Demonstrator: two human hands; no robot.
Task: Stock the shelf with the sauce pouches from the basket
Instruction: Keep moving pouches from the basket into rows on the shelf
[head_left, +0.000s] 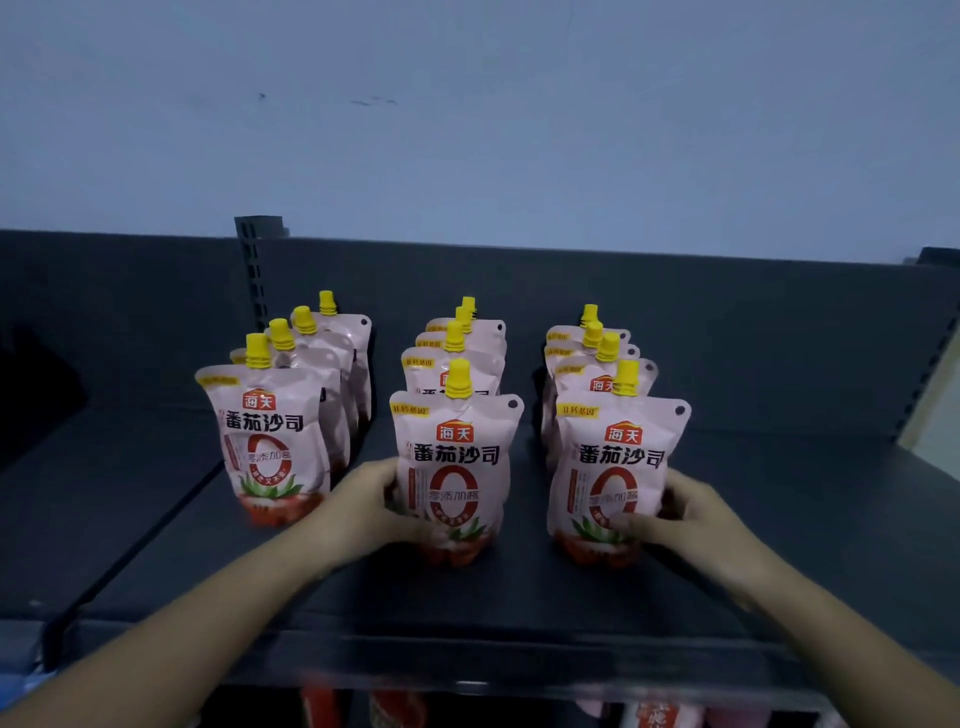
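left hand (375, 500) curls round the upright middle-row front sauce pouch (453, 467); right hand (693, 514) grips the right-row front sauce pouch (619, 457), both spouts up, near the shelf (519, 603) front.

A pale blue-grey wall (519, 104), scuffed with a few dark marks (371, 101), rises behind a dark slotted metal upright (254, 270). Along the bottom edge of the view, red and pink packages (657, 714) show, too blurred to read.
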